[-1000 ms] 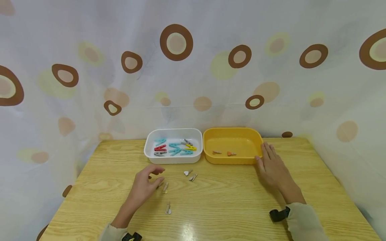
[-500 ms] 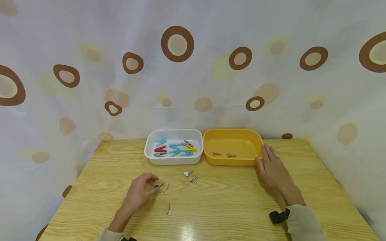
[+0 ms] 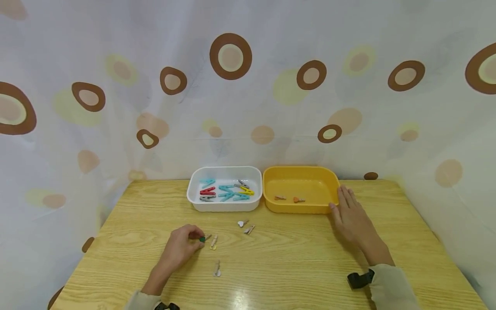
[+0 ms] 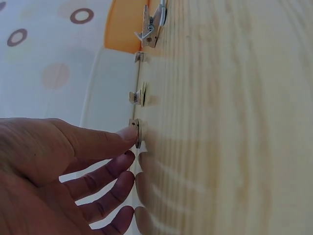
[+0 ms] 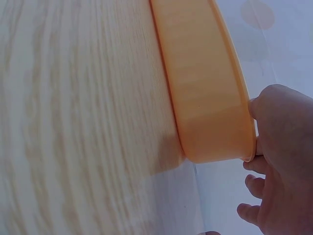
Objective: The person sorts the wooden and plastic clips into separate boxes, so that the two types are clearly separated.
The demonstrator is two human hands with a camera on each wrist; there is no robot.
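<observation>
My left hand (image 3: 180,247) is low over the left part of the table, thumb and forefinger pinching a small wooden clothespin (image 3: 208,237) with a green end piece. In the left wrist view the thumb lies on this clothespin (image 4: 134,128), close to the table, and the other fingers are spread below. Just right of it lies a wooden clothespin with a yellow piece (image 3: 214,242). My right hand (image 3: 354,221) rests against the right end of the yellow tray (image 3: 302,208), fingers extended along its side and thumb at the front corner; the right wrist view shows it at the rim.
A white tray (image 3: 226,207) with blue, red, grey and yellow plastic clothespins adjoins the yellow tray, which has two orange-ended clothespins (image 3: 298,199) inside. White-ended wooden clothespins (image 3: 243,223) lie before the trays, another (image 3: 217,268) nearer the front. A patterned curtain (image 3: 263,86) hangs behind.
My left hand has moved down and slightly left, then closed thumb and forefinger on the green-ended clothespin. The right hand has stayed at the yellow tray.
</observation>
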